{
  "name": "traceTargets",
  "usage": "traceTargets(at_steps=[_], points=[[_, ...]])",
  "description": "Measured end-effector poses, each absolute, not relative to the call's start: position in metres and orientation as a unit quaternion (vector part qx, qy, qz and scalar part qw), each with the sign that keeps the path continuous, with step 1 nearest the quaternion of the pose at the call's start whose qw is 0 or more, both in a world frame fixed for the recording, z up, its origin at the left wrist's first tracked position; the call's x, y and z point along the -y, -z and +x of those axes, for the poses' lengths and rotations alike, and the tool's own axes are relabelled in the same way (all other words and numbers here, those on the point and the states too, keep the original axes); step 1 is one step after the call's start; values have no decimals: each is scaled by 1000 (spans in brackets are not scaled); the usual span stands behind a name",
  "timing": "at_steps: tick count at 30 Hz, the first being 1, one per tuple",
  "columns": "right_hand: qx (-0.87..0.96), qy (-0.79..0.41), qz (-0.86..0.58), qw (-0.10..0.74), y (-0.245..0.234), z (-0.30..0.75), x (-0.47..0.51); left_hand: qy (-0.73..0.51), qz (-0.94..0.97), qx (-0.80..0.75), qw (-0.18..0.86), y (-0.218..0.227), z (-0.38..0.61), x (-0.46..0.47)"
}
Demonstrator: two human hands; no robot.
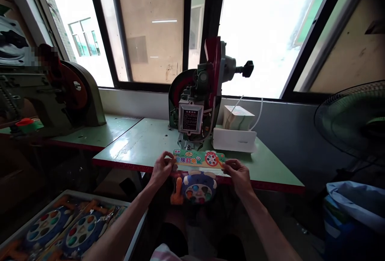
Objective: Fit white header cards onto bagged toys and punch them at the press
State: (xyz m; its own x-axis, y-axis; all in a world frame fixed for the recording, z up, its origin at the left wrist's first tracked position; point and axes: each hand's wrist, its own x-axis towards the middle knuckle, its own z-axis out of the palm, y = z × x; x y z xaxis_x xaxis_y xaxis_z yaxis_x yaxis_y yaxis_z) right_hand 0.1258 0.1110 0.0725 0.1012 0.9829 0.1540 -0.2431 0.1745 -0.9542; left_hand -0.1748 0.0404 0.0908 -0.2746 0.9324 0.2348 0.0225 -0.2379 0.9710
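Big Chinese lettering on the card (199, 160) at the top of the toy pack (198, 189): I can make out 味打地, first character's partly covered tho. The little logos are too tiny for me. The machine (214, 66) has a metal plate (190, 118) with a heading and rows of print, also too small.

Bare hands (163, 168) (239, 174), dark shorts (172, 239), pink-striped top (165, 253)

the press (200, 92) stands on the table (144, 140), behind the header card (192, 160); the crate (136, 229) lies left, the fan (357, 120) right.
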Motion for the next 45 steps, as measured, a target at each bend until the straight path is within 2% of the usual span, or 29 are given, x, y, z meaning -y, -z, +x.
traceTargets(at_steps=[6, 12, 31, 45], points=[[423, -497, -433, 622, -94, 133, -153, -612, 483, -500, 377, -110, -171, -113], [420, -491, -435, 626, -97, 131, -174, -630, 467, -490, 380, -109, -169, -136], [421, -495, -430, 626, -96, 130, -188, -651, 456, -456, 400, -106, -171, -134], [440, -542, -370, 613, -98, 53, -192, -669, 437, -474, 370, -107, -238, -101]])
